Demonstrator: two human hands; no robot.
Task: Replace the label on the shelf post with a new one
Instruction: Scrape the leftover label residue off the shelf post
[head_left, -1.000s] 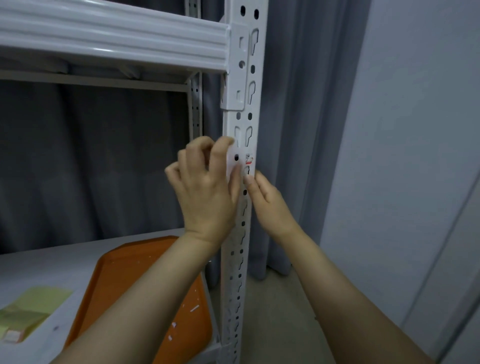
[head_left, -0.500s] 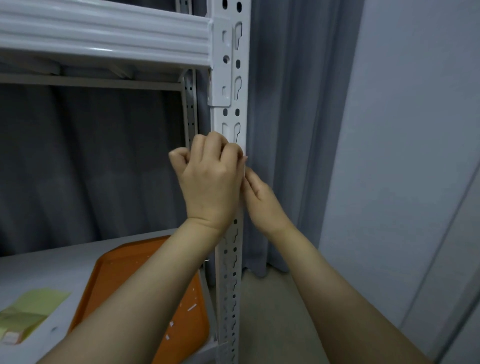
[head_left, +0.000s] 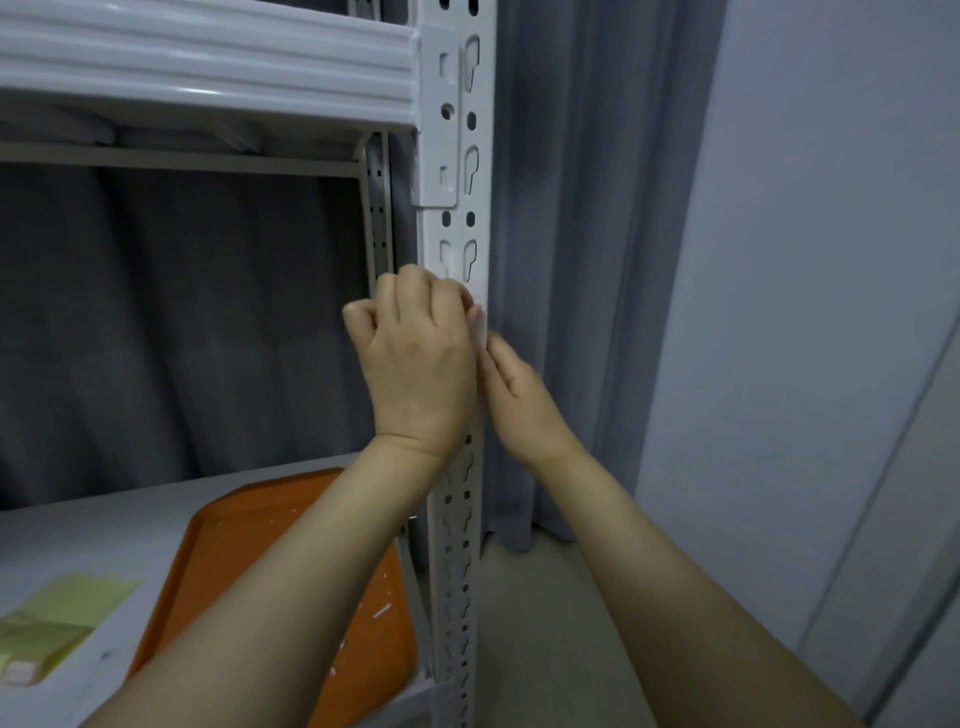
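Left hand (head_left: 421, 358) has gone from spread fingers to a fist over the small pale paper label (head_left: 481, 317). Only a sliver shows now, at the rt edge of the white perforated steel shelf post (head_left: 457, 545), below the beam bracket. Sliver runs vertical, along the post, right under L knuckles, so L hand is nearer. L fingertips hidden, can't tell if they pinch it or scrape. Right hand (head_left: 519, 400) has straightish fingers, tips on post's rt edge just below sliver, touching L hand. Peel prob. runs along post. Orange plastic tray (head_left: 270, 551) lower left.
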